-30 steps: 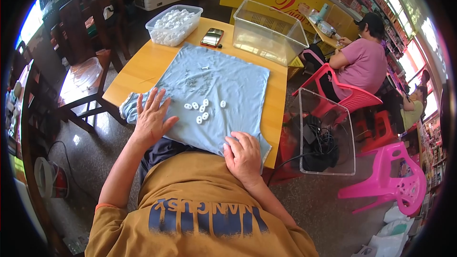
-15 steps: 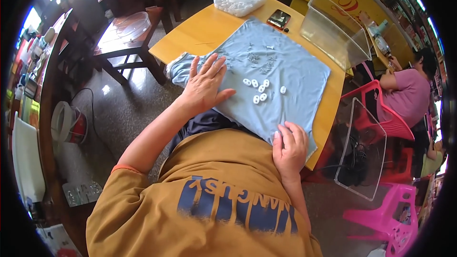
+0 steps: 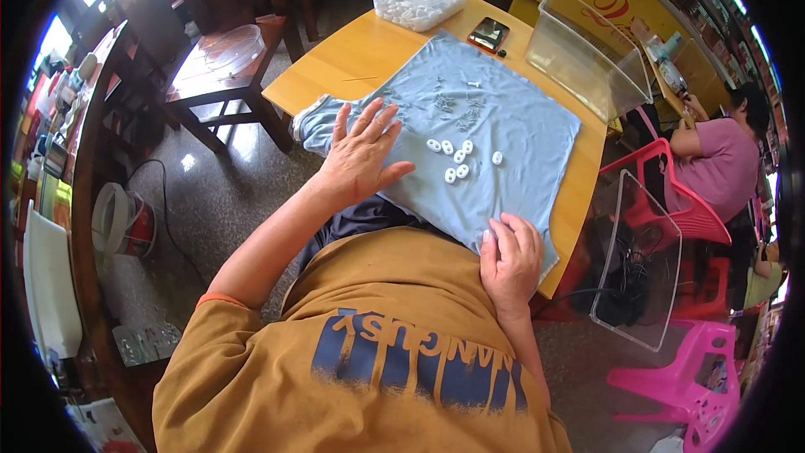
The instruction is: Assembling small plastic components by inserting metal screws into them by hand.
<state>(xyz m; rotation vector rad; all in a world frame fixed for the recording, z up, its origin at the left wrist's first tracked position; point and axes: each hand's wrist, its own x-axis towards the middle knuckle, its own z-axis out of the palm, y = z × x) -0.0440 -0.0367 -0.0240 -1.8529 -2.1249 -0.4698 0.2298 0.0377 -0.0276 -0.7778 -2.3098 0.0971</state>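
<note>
A light blue cloth (image 3: 524,109) covers much of a yellow wooden table. My left hand (image 3: 360,153) lies flat on its left part, fingers spread, holding nothing. At the near right edge of the cloth rests my right hand (image 3: 510,256), its fingers loosely bent and the thumb apart, with nothing visible in it. Between and beyond the hands are several small white oval plastic pieces (image 3: 459,156) with dark holes. Farther back, tiny screw-like metal bits (image 3: 465,113) are scattered in loose piles. One small pale piece (image 3: 475,84) lies beyond them.
A clear tub (image 3: 419,17) heaped with white pieces stands at the table's far edge. Nearby are a phone (image 3: 489,34) and a clear plastic bin (image 3: 587,59). A wooden chair (image 3: 222,59) is at left. At right, another person (image 3: 708,151) sits on a red chair (image 3: 688,201).
Both hands stay in place, and the white pieces and metal bits keep their positions. Only the view has shifted very slightly.
</note>
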